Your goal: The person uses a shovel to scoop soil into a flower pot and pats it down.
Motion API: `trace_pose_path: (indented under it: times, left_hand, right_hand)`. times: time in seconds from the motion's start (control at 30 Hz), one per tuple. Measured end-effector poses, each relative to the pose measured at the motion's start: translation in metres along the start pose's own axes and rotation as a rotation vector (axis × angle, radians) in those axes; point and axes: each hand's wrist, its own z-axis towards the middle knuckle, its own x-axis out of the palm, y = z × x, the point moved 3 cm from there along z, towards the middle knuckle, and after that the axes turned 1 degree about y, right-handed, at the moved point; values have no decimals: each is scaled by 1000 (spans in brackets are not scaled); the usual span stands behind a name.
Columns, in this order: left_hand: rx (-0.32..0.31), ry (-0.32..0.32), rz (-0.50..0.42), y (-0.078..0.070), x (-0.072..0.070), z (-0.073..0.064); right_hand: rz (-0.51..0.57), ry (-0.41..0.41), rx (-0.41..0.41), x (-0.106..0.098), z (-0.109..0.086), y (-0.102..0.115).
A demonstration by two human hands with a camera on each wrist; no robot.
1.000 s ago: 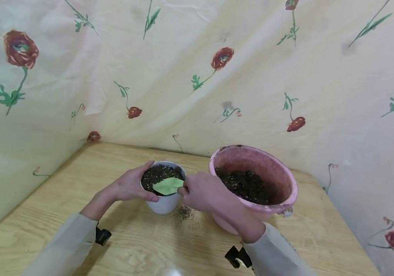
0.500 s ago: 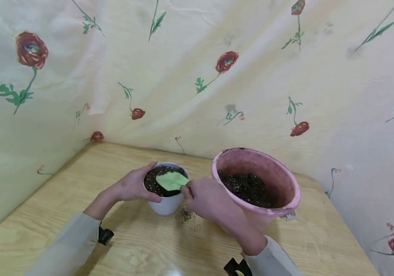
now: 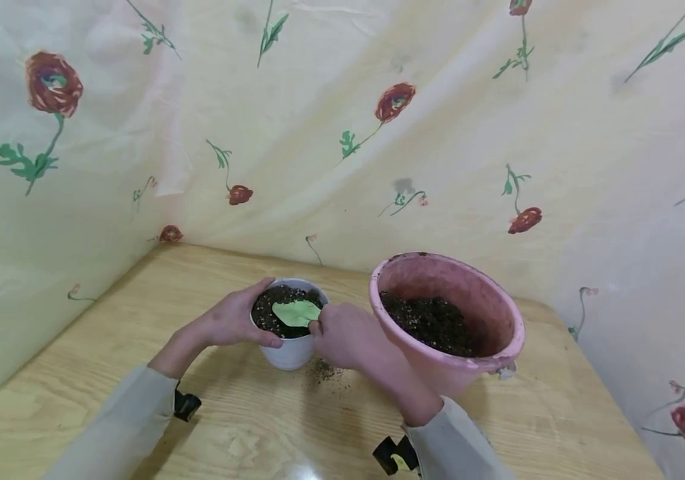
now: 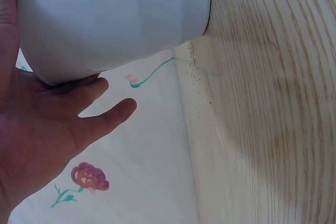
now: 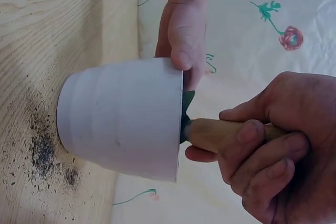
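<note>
In the head view a white flower pot (image 3: 287,352) full of dark soil (image 3: 267,312) stands on the wooden table. My left hand (image 3: 236,320) holds it by the left side, thumb at the near rim; in the left wrist view some fingers of the left hand (image 4: 47,124) stick out past the pot wall (image 4: 115,14). My right hand (image 3: 351,337) grips a small trowel (image 3: 296,313), its green blade lying over the soil inside the rim. Seen from the right wrist, the fingers of the right hand (image 5: 273,156) wrap the trowel's wooden handle (image 5: 212,134).
A larger pink bucket (image 3: 447,367), partly filled with dark soil, stands right of the pot, close beside my right forearm. Spilled soil (image 3: 324,370) lies on the table (image 3: 246,427) near the pot's base. Flower-printed sheeting (image 3: 294,133) rises behind the table.
The trowel blade tipped up and shifted toward the back of the pot, then settled flatter over the soil. My right hand moved slightly with it; my left hand keeps its hold.
</note>
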Motion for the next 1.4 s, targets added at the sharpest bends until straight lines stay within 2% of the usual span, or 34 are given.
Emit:
trace_pose_path:
  times: [0.2,0.3,0.4,0.5,0.6,0.7,0.87,1.07,1.17,1.27,1.4]
  left_hand:
    - [15,4,-7,-1,2,2]
    - [22,0,-18,-1,1,4]
    - [19,0,-25,-1,1,3]
    - [17,-3,-26,-1,3,2]
    - [12,-2,-23,1,3,2]
    - [12,4,-36,2,3,3]
    - [-4,11,-62,3,3,4]
    - [-18,12,-59,4,3,3]
    - [-11,11,-60,4,3,3]
    - [8,12,-69,4,2,3]
    - [26,5,-68,4,0,5]
  right_hand:
    - [-47,-35,24,-5,-4,-5]
    - [-67,-54,-1,-4,2,-3]
    - [-65,-27,-24,1,9,-3]
    - [-73,-13,-30,2,9,-7]
    - [-84,-39,-43,-4,6,-10]
    - [-68,-86,-82,-9,3,-10]
    - [-47,-153,-210,-4,2,-8]
    - [-168,-237,-257,-4,1,-11]
    - [-196,-282,-330,-13,1,-13]
    - [-195,-287,-400,-26,1,-16]
    - [-196,-242,-429,-42,3,-21]
